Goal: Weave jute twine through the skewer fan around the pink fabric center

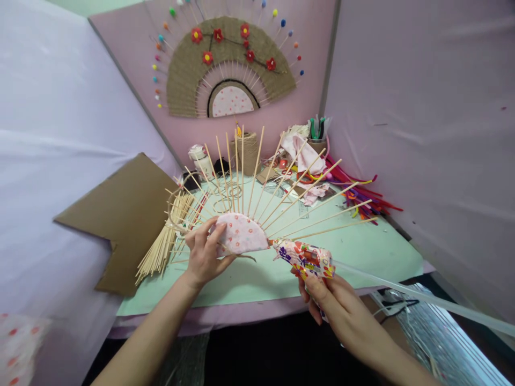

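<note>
My left hand (206, 252) grips a half-round fan base (243, 234) covered in white cloth with pinkish-red flowers, fingers on its face and thumb near the lower edge. Thin wooden sticks (281, 201) spread out from the curved rim like rays. A piece of twine (241, 257) trails along the straight lower edge by my thumb. My right hand (328, 300) is wrapped round a hot glue gun (306, 257) with a colourful patterned covering. Its nozzle points left, at the right corner of the base. A long clear glue stick (402, 289) runs out from its back.
A finished fan with red flowers (231, 40) hangs on the back wall. Behind the sticks stand a twine spool (250, 153) and a white bottle (200, 161). Coloured pipe cleaners (358, 187) lie right; a stick bundle (164, 241) and cardboard (124, 214) lie left.
</note>
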### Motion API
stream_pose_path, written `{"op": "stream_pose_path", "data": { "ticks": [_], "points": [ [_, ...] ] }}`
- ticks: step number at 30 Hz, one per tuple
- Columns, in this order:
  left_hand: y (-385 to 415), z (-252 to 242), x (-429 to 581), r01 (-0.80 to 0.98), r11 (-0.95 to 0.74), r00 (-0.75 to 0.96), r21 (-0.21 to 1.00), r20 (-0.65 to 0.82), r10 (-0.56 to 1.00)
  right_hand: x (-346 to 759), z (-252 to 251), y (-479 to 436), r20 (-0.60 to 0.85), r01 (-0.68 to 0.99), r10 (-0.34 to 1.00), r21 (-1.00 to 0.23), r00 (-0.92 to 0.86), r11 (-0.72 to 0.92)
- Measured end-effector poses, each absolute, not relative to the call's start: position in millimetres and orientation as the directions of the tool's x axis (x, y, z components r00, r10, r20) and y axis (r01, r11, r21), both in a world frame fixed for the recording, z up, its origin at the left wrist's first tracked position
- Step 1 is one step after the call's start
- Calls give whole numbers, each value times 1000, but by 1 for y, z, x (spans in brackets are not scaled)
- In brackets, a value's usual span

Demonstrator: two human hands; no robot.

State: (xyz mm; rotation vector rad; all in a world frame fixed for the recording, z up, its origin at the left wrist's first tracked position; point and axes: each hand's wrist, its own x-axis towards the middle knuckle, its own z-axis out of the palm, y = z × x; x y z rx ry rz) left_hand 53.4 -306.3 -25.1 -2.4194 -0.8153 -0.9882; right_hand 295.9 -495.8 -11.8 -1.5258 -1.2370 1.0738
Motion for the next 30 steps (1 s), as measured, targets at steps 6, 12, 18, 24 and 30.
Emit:
{"op": "stream_pose_path", "data": {
  "ticks": [6,12,18,24,30],
  "points": [
    [-308,-24,55,615,-771,586,-165,750,306,294,-16,-493,-84,236,988,-965,128,-113],
    [-308,-26,54,626,-766,579,-147,745,331,291,-13,-492,-70,262,989,-960,131,-102],
    [-309,-26,54,642,-751,575,-155,745,338,289,-13,-494,-61,274,988,-956,144,-99],
    [-309,-27,53,652,-745,581,-143,725,369,289,-15,-493,-79,284,986,-951,150,-119],
    [-309,-27,55,640,-755,575,-141,740,349,289,-13,-492,-84,281,986,-952,145,-122]
  ]
}}
